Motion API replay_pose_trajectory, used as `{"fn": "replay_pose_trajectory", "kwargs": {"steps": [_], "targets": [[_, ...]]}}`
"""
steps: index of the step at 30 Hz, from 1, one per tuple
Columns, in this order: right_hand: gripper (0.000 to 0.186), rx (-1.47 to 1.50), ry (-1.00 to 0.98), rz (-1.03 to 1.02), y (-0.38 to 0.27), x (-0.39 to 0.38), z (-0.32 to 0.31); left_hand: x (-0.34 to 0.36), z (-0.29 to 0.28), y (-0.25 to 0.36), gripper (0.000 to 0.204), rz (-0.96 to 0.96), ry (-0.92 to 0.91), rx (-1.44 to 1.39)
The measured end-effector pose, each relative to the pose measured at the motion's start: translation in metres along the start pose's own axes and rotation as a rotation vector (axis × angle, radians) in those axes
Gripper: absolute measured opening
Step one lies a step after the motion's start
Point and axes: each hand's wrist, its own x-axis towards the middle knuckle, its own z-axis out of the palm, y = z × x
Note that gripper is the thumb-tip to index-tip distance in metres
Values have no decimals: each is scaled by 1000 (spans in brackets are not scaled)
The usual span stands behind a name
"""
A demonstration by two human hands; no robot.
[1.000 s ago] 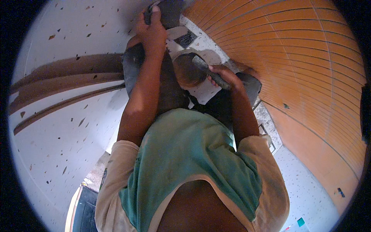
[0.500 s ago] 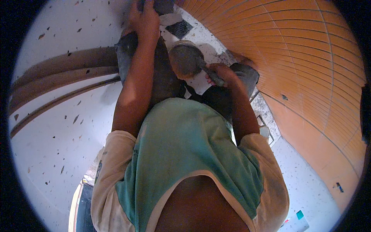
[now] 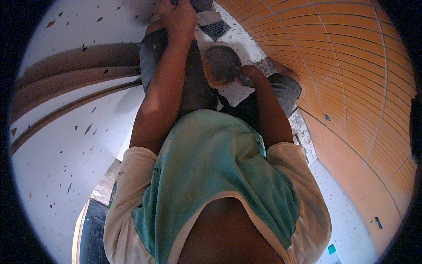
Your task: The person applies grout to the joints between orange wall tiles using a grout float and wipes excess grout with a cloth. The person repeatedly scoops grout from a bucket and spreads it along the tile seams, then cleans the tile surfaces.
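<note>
A round, dark, mortar-crusted bowl or bucket (image 3: 221, 65) stands on the floor between my legs. Beside its right rim, my right hand (image 3: 249, 75) is closed round the handle of a grey trowel-like tool (image 3: 242, 78), whose far end reaches the bowl and is hard to make out. My left hand (image 3: 176, 16) is up at the top edge past my left knee, its fingers curled and partly cut off by the frame. A dark block-like thing (image 3: 202, 4) lies next to it; whether the hand touches it is unclear.
A dark ridged square piece (image 3: 214, 30) lies on the speckled floor beyond the bowl. An orange wall with grooved lines (image 3: 334, 53) rises close on my right. At left is a speckled white surface (image 3: 57, 176) with a brown ledge (image 3: 83, 75). A dark panel (image 3: 93, 229) stands at lower left.
My right hand has moved up and inward to the bowl's rim, with the tool. My left hand is slightly further up at the top edge. The whole view has shifted a little.
</note>
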Motion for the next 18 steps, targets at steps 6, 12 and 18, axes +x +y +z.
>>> {"fn": "replay_pose_trajectory", "kwargs": {"steps": [6,12,18], "targets": [[28,-51,-135,128,-11,2,-8,0,8,-6,71,-24,53,-23],[30,-140,-23,-107,-4,17,-9,-2,7,-3,69,-35,41,13],[33,-254,-225,315,-64,27,-17,-3,8,0,69,-39,74,149]]}}
